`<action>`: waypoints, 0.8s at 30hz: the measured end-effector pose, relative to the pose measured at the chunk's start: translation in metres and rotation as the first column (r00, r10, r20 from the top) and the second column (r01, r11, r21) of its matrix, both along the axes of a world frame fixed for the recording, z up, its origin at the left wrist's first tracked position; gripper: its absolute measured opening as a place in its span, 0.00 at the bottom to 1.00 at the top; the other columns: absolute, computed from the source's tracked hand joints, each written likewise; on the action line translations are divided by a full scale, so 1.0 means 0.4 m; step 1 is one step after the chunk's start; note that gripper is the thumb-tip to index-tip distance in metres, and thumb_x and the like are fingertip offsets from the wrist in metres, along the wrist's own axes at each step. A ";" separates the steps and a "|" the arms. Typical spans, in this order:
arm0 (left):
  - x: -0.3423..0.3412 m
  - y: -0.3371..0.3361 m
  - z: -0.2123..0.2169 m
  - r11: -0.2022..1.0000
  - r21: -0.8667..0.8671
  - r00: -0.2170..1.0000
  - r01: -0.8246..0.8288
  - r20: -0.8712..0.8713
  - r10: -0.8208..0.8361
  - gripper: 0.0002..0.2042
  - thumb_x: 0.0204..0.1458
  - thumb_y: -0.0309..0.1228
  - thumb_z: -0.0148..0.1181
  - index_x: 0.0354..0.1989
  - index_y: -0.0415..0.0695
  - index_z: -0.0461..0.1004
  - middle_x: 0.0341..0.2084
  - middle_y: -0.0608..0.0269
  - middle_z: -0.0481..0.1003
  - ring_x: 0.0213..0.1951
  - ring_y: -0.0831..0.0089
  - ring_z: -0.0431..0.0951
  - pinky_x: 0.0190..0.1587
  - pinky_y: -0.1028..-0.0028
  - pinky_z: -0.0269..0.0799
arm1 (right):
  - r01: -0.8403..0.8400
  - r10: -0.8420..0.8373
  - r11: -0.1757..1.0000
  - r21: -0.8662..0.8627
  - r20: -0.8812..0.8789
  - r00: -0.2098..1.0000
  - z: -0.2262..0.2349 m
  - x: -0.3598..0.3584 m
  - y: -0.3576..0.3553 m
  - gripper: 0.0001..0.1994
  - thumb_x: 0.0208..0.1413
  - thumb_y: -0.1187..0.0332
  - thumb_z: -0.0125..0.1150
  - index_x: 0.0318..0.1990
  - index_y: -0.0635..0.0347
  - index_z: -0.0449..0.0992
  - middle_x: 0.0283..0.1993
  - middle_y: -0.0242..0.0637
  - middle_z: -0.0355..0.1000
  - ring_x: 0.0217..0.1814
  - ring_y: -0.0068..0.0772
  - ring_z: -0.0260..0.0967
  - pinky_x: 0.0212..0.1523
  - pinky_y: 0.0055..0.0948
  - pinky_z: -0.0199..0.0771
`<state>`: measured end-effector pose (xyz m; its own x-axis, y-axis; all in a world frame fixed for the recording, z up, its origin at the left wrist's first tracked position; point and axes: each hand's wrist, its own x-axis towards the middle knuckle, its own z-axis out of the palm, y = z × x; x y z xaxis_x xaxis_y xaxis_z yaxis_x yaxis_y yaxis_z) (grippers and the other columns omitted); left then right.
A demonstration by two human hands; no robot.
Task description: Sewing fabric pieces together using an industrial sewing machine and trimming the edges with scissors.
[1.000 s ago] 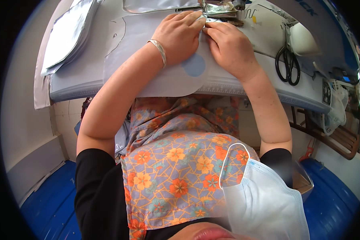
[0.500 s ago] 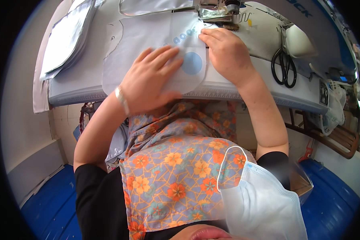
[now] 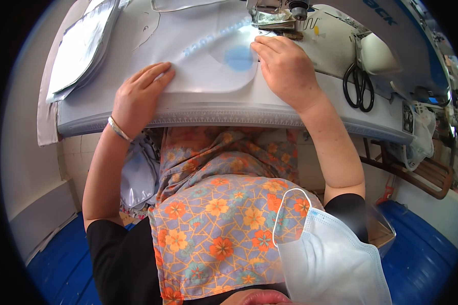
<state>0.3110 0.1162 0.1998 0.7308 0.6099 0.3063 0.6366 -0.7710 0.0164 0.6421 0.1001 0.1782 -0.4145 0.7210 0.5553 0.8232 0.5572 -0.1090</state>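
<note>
A translucent white sheet [image 3: 208, 76] with a rounded corner, pale blue lettering and a blue dot lies on the sewing table, its far right part by the sewing machine's needle area [image 3: 275, 20]. My left hand [image 3: 142, 94] rests on the left of the sheet, fingers stretched out and lying flat. Close to the machine, my right hand [image 3: 287, 71] has thumb and fingers closed at the sheet's right edge. The thumb is mostly hidden under the fingers.
Black-handled scissors [image 3: 359, 86] lie right of my right hand. A stack of sheets [image 3: 81, 51] is at the far left. A ruler strip [image 3: 213, 115] runs along the table's front edge. The machine arm [image 3: 387, 35] overhangs at the right, and a plastic bag [image 3: 423, 134] hangs beyond it.
My left hand has moved left from over the sheet's middle. The sheet has turned, its near edge lifting away from the table's front. My right hand has stayed almost in place.
</note>
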 end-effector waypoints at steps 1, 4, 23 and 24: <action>0.000 0.014 -0.003 1.000 0.001 1.000 0.000 0.002 0.000 0.20 0.47 0.19 0.57 0.51 0.45 0.79 0.53 0.60 0.78 0.56 0.60 0.77 0.56 0.63 0.75 | 0.008 -0.008 1.000 0.009 -0.009 1.000 -0.004 -0.002 0.001 0.14 0.52 0.76 0.62 0.47 0.62 0.81 0.50 0.37 0.79 0.52 0.39 0.75 0.54 0.35 0.76; 0.002 0.054 -0.003 1.000 0.026 1.000 0.001 0.024 -0.002 0.18 0.48 0.20 0.57 0.50 0.45 0.80 0.52 0.62 0.79 0.55 0.62 0.78 0.55 0.64 0.75 | 0.019 -0.018 0.999 0.033 -0.015 1.000 -0.006 -0.008 0.001 0.13 0.53 0.75 0.63 0.47 0.62 0.81 0.50 0.37 0.79 0.52 0.39 0.75 0.54 0.35 0.77; 0.053 0.033 -0.022 0.959 0.284 0.993 0.023 -0.114 0.009 0.15 0.51 0.28 0.58 0.48 0.44 0.78 0.48 0.65 0.80 0.50 0.69 0.81 0.47 0.69 0.79 | 0.080 -0.081 0.997 0.004 0.030 0.996 -0.005 -0.031 0.011 0.17 0.55 0.68 0.63 0.53 0.57 0.79 0.56 0.38 0.76 0.57 0.40 0.72 0.58 0.37 0.74; 0.060 0.017 -0.022 0.955 0.293 0.993 0.031 -0.114 0.002 0.15 0.51 0.28 0.58 0.48 0.44 0.78 0.48 0.64 0.80 0.49 0.69 0.81 0.46 0.70 0.79 | 0.079 -0.079 0.997 0.004 0.029 0.996 -0.006 -0.031 0.011 0.17 0.55 0.68 0.63 0.53 0.57 0.79 0.56 0.38 0.76 0.57 0.40 0.72 0.58 0.37 0.74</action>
